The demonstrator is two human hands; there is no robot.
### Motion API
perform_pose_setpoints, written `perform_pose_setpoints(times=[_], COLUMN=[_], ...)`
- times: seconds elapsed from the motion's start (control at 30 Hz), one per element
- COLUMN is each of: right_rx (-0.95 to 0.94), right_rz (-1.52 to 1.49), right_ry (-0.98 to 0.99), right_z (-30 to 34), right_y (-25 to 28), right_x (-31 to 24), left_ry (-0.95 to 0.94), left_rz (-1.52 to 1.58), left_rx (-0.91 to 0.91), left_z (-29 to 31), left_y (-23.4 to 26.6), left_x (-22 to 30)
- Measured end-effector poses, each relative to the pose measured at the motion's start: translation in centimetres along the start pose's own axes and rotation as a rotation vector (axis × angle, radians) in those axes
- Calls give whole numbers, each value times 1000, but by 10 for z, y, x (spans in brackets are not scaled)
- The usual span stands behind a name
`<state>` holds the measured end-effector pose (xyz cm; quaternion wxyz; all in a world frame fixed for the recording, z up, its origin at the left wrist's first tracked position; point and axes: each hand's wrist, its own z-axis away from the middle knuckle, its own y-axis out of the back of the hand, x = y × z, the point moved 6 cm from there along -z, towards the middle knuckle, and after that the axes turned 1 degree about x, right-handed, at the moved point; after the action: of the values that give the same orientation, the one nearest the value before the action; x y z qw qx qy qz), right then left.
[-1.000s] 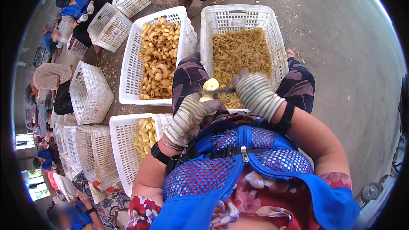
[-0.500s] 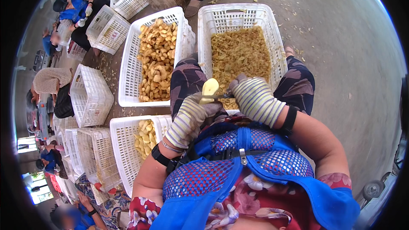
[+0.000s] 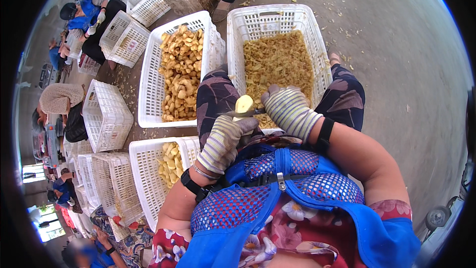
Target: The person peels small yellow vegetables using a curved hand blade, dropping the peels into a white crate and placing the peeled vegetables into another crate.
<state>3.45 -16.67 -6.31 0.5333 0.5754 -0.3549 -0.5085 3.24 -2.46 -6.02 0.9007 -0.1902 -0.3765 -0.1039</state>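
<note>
My left hand [image 3: 224,138], in a striped knit glove, is closed around a pale, peeled piece of ginger [image 3: 243,104] whose upper end sticks up from the fingers. My right hand [image 3: 290,106], gloved the same way, is closed on a knife [image 3: 234,114]. Its thin blade lies across the ginger, and its handle is mostly hidden by the glove. Under both hands, between my knees, stands a white crate [image 3: 321,49] holding brown and yellowish peelings [image 3: 277,62].
Left of my knee, a white crate [image 3: 149,77] holds unpeeled ginger [image 3: 182,72]. Nearer, another crate [image 3: 144,168] contains peeled pieces [image 3: 170,164]. White crates [image 3: 105,119] and several people line the left side. Scraps dot the concrete floor [image 3: 386,69].
My right hand has shifted slightly left, and the knife blade now reaches farther left across the ginger. The left hand keeps its hold on the ginger.
</note>
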Motion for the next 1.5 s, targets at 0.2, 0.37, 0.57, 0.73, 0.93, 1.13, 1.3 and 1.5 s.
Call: perform_pose_setpoints(times=[0.2, 0.37, 0.57, 0.73, 0.93, 1.13, 1.3, 1.5], right_rx=[89, 123, 139, -16, 42, 199, 212, 470], right_rz=[182, 135, 204, -324, -618, -689, -820, -764], right_ry=[35, 94, 111, -92, -368, -279, -93, -486], right_z=[-16, -16, -16, -4, -7, 8, 7, -8], right_y=[-2, -6, -1, -16, -14, 25, 57, 54], right_x=[9, 15, 12, 7, 60, 44, 9, 108], left_ry=[5, 31, -14, -47, -148, -241, -285, -432], left_rz=[90, 88, 91, 35, -108, -238, -393, -691], left_rx=[-70, -36, -107, 47, -8, 33, 48, 68], left_z=[3, 9, 5, 6, -4, -5, -6, 11], left_y=[-2, -6, 2, 3, 13, 17, 11, 10], left_x=[4, 6, -1, 7, -4, 2, 7, 13])
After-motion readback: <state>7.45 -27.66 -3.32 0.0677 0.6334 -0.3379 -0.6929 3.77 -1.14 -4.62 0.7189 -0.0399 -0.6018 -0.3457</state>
